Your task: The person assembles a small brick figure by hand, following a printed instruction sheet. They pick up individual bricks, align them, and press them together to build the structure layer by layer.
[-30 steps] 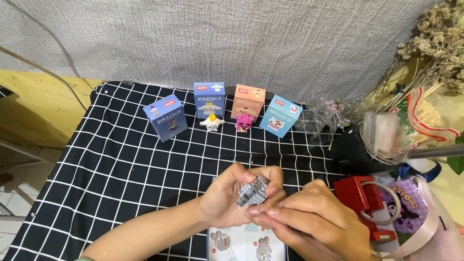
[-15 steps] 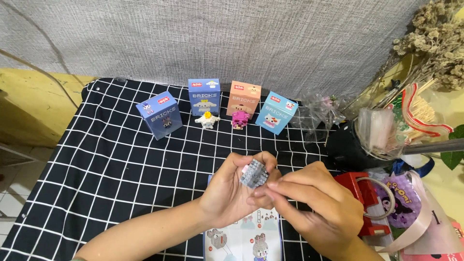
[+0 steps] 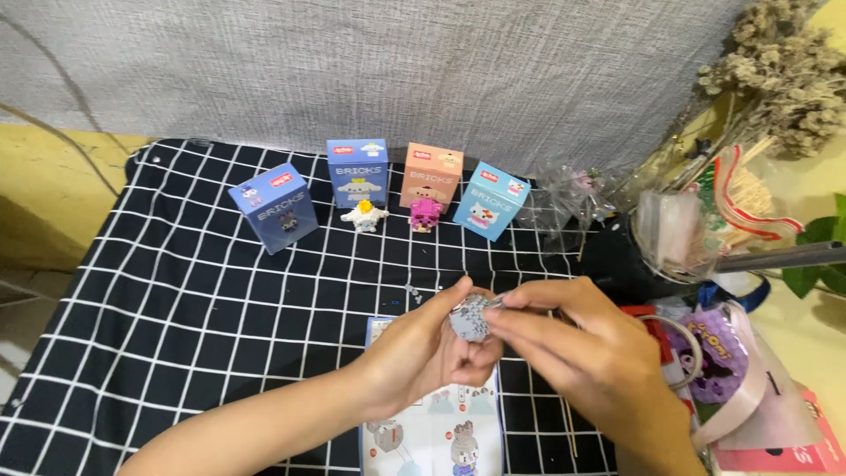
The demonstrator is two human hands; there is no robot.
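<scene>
While the left hand [image 3: 423,353] cups the small grey brick figure [image 3: 470,317] above the instruction sheet [image 3: 432,432], right hand [image 3: 573,353] pinches its top edge — light, knobbly, likely fragile; grip the sides.

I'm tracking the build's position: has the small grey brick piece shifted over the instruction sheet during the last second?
No clear shift. The grey brick piece remains pinched between both hands just above the instruction sheet's top edge.

Fingers of both hands cover most of the small grey brick piece [image 3: 470,317], and the instruction sheet [image 3: 432,432] seems cut off below.
</scene>
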